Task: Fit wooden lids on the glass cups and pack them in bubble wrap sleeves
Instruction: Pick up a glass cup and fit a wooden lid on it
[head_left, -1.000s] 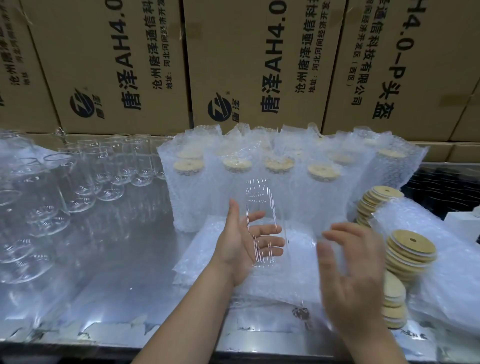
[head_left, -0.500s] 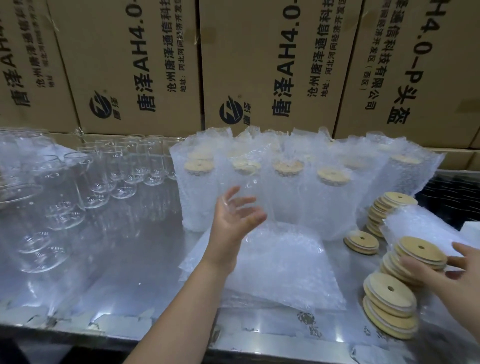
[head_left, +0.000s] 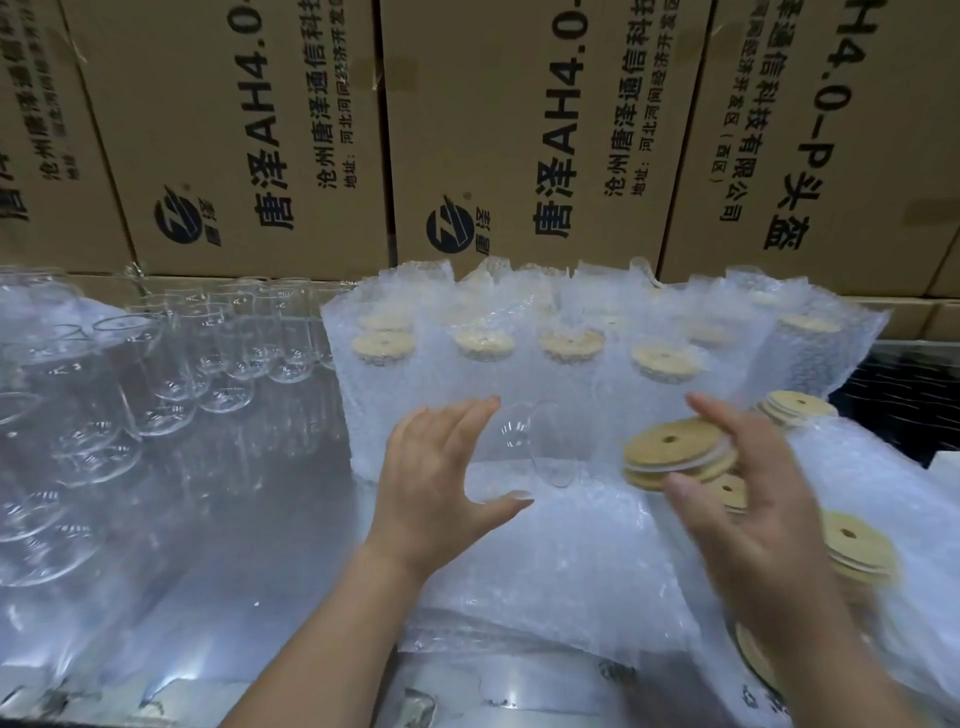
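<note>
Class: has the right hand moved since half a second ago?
Yes. The right hand, holding a wooden lid, moved left from the lid stack toward the glass cup.

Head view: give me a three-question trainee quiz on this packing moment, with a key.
1. True or false: the glass cup held in the left hand already carries a lid.
2. The right hand holds: A) a wooden lid; B) scissors; C) nothing.
3. Fill in: the bare cups stand to the ___ of the wrapped cups.
Key: 1 false; 2 A; 3 left.
</note>
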